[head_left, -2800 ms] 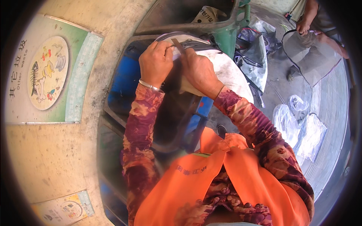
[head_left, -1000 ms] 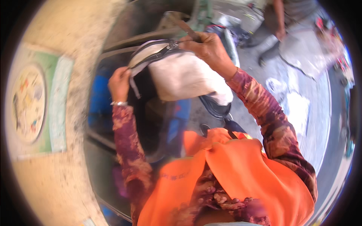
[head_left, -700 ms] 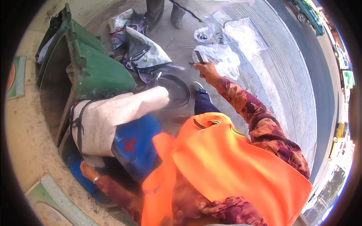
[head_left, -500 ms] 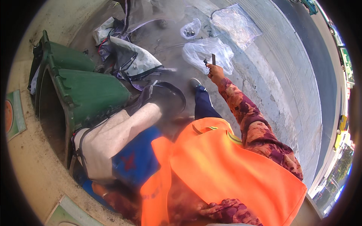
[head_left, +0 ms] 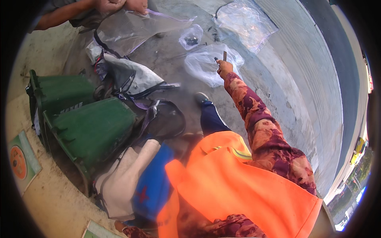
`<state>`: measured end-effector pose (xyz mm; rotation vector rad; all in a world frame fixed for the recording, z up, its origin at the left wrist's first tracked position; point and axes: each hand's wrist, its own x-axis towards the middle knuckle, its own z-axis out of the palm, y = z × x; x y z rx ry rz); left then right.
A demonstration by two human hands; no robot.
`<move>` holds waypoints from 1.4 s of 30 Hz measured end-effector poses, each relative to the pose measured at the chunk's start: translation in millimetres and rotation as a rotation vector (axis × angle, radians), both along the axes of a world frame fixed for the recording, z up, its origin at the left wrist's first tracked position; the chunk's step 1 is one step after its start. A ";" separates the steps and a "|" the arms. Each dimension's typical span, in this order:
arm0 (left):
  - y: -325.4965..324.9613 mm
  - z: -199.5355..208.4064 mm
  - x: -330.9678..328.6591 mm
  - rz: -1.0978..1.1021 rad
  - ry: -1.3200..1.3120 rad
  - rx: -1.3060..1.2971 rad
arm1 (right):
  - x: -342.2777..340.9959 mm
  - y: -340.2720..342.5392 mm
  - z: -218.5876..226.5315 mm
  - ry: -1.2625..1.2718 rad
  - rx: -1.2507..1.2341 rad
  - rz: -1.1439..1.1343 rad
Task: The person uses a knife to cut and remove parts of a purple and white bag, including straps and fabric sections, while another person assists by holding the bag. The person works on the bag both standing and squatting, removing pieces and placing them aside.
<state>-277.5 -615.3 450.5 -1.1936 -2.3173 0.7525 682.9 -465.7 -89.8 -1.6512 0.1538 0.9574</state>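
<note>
My right hand (head_left: 225,69) reaches forward at the end of a patterned sleeve, its fingers closed on a flat blade-like tool (head_left: 224,56). A small dark piece (head_left: 216,59) shows beside the fingers; I cannot tell whether it belongs to the tool. Behind the hand, on the ground, spreads a crumpled clear plastic bag (head_left: 200,68). Patterned cloth (head_left: 238,226) shows at the lower edge, but my left hand cannot be made out there. At the far left, another person's hands (head_left: 119,5) grip a clear plastic sheet (head_left: 129,29) with a purple edge.
Two green bins (head_left: 95,127) stand at the left, near a beige and blue fabric bag (head_left: 152,178). Black, grey and white fabric (head_left: 137,77) lies beyond them. A small clear bag (head_left: 191,37) with dark bits and a flat plastic bag (head_left: 248,25) lie farther off.
The other person's hands have come into view at the upper left, raising the clear sheet. The view has shifted a little. My right hand still holds the tool over the plastic bag.
</note>
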 end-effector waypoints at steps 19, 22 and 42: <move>17.6 39.3 17.6 -0.077 0.197 -0.333 | 65.1 39.4 32.4 0.361 -0.021 -0.103; 24.8 32.9 1.1 0.241 -0.207 -0.015 | 8.1 -2.4 53.0 0.426 -0.045 -0.045; 30.0 43.0 78.9 0.530 -0.436 0.817 | -183.8 56.2 210.6 0.418 0.137 1.298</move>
